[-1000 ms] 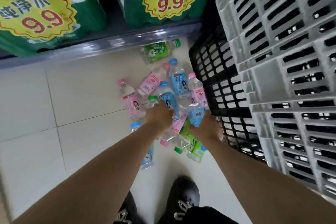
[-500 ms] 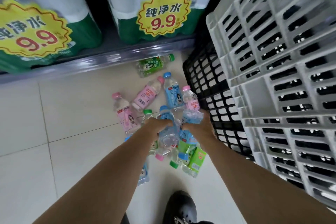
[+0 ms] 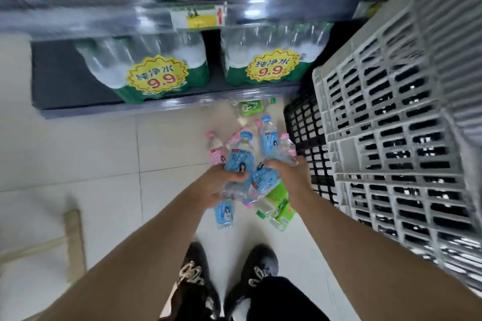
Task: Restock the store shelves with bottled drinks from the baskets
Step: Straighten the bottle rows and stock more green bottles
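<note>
Several small drink bottles with pink, blue and green labels lie scattered on the tiled floor (image 3: 161, 143) in front of the bottom shelf (image 3: 78, 78). My left hand (image 3: 216, 185) grips a blue-labelled bottle (image 3: 238, 161), raised off the floor. My right hand (image 3: 289, 174) holds another blue-labelled bottle (image 3: 263, 180) together with a clear bottle (image 3: 285, 155). Below my hands lie a blue bottle (image 3: 224, 214) and green bottles (image 3: 280, 208). A further green bottle (image 3: 251, 107) lies by the shelf edge.
Two shrink-wrapped water packs with yellow 9.9 price stickers (image 3: 156, 78) (image 3: 272, 66) fill the bottom shelf. A black crate (image 3: 302, 122) and stacked white crates (image 3: 391, 138) stand at right. My shoes (image 3: 258, 266) are below; a wooden handle (image 3: 73, 237) lies at left.
Both hands have risen from the pile with bottles in them, and my head has lifted, so more of the shelf and my shoes show.
</note>
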